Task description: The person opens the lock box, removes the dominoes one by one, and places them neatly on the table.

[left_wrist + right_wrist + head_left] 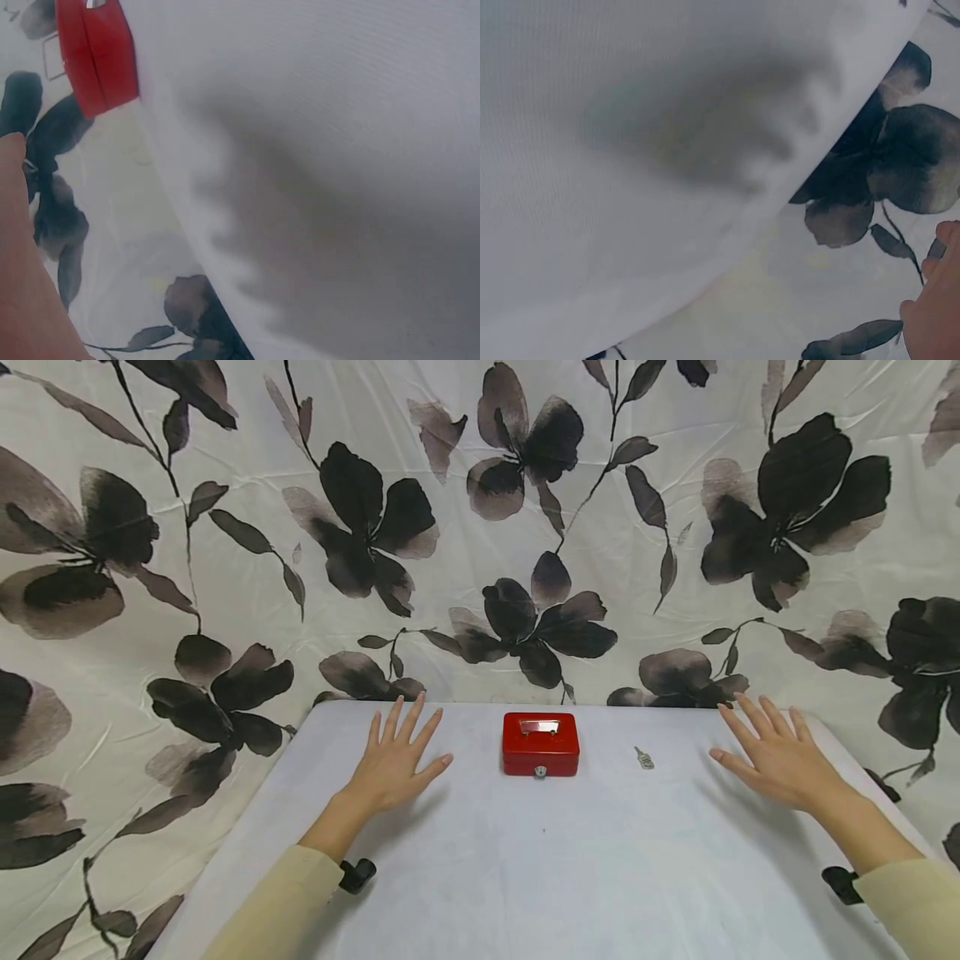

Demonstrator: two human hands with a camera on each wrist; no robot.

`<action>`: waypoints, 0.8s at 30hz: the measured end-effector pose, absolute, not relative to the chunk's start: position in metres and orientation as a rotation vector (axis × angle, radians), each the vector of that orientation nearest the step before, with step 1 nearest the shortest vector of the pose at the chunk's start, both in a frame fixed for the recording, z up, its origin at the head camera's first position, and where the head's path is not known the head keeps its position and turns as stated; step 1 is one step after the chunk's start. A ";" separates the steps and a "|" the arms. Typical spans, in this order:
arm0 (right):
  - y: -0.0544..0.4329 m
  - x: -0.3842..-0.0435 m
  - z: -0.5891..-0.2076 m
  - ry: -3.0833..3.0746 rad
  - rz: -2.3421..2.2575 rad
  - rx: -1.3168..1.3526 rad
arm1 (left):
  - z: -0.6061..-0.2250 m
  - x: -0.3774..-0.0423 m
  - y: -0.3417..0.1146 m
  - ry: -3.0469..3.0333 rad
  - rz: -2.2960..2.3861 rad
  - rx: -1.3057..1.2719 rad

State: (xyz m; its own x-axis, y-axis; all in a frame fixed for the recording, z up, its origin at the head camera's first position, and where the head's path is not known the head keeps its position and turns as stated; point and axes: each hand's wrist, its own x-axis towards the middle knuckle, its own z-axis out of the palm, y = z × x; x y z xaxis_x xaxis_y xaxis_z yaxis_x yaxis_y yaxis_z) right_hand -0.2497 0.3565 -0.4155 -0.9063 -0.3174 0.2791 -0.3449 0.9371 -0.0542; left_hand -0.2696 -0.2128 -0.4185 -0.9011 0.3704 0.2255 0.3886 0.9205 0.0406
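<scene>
A red cash box (541, 745) with a metal handle on its lid and a lock on its front sits near the table's far edge, lid closed. To its right lies a small bunch of keys (644, 758). My left hand (390, 770) is held over the table left of the box, fingers spread and straight, holding nothing. Right of the keys, my right hand (782, 762) is raised likewise with its fingers spread. In the left wrist view the box (97, 56) shows at the upper left, beside part of the left hand (30, 270). The right wrist view shows some right-hand fingers (934, 300).
A white cloth covers the table (540, 877), and shadows of both hands fall on it. Behind the far edge hangs a white curtain (660, 635) with dark flowers. Dark bands (357, 876) sit at both wrists, by the pale yellow sleeves (281, 902).
</scene>
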 end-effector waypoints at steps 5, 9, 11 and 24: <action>0.351 -0.247 -0.417 -2.806 0.188 0.514 | -0.418 -0.271 -0.206 -2.856 -0.130 -0.592; 0.345 -0.245 -0.418 -2.815 0.255 0.529 | -0.420 -0.271 -0.203 -2.843 -0.144 -0.613; 0.342 -0.244 -0.419 -2.823 0.285 0.531 | -0.422 -0.272 -0.202 -2.841 -0.137 -0.615; 0.333 -0.248 -0.426 -2.815 0.431 0.551 | -0.425 -0.276 -0.190 -2.839 -0.221 -0.630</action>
State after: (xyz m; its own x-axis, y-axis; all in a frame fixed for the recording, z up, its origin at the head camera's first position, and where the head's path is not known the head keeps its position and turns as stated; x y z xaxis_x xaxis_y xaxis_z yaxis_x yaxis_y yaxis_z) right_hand -0.2483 0.3327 -0.4263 -0.9001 -0.3280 0.2868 -0.3988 0.8853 -0.2391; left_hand -0.2761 -0.1903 -0.4246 -0.8825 0.3985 0.2499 0.4324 0.8964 0.0976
